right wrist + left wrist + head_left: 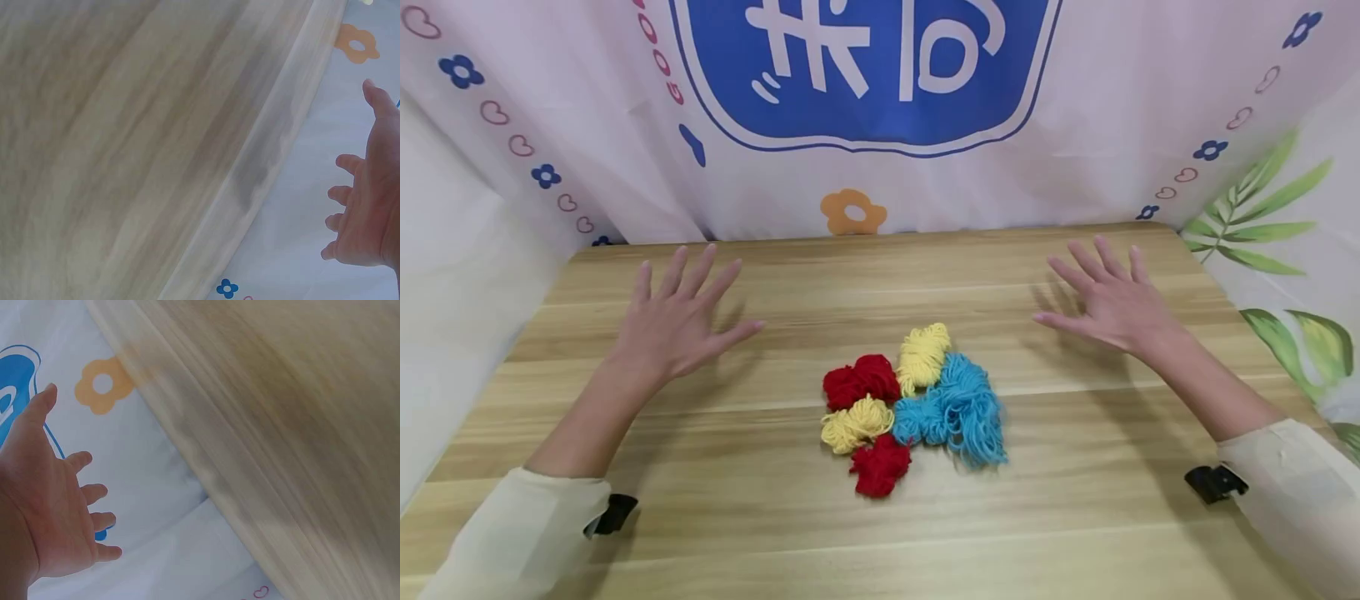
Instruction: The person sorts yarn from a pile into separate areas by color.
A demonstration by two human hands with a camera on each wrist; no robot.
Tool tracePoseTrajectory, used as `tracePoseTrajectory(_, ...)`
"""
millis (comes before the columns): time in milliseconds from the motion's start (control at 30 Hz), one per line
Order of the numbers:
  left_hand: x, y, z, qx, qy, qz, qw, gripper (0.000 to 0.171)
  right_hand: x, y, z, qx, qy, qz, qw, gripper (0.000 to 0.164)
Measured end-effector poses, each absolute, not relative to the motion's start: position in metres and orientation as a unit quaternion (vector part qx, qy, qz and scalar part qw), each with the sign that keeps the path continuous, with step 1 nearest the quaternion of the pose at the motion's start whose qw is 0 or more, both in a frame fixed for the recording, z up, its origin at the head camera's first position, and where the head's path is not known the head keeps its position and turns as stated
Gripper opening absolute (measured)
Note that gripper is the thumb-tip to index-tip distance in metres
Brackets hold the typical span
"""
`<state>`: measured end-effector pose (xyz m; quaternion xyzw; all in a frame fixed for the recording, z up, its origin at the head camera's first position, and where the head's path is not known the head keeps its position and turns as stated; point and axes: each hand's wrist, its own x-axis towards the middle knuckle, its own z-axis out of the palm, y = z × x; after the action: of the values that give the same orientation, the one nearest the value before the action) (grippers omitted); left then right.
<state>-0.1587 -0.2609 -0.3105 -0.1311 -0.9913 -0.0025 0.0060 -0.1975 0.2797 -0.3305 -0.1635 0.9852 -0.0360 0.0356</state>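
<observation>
Several small bundles of yarn lie together in a cluster near the middle of the table. At its left are a red yarn bundle (861, 382), a yellow yarn bundle (857, 425) and a lower red yarn bundle (881, 467). Another yellow yarn bundle (923, 358) tops the group, and blue yarn (967, 408) with loose strands spreads on the right. My left hand (676, 321) hovers over the table's left side, fingers spread and holding nothing. Over the right side, my right hand (1116, 304) is likewise spread and holds nothing. Neither hand touches the yarn.
The wood-grain table (760, 517) ends at a white printed curtain (775, 192) with a blue sign and an orange flower. Leaf-patterned cloth (1262, 225) hangs at the right. A black clip-like piece (1216, 483) sits by the right sleeve, another (612, 514) by the left.
</observation>
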Motion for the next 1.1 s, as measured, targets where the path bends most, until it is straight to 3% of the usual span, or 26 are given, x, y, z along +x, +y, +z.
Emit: tracePoseTrajectory(1100,-0.150,-0.213,-0.302,-0.203,-0.979,-0.017,0.017,0.086,-0.184,0.243,-0.321,-0.223,0.972,-0.070,0.027,0.091)
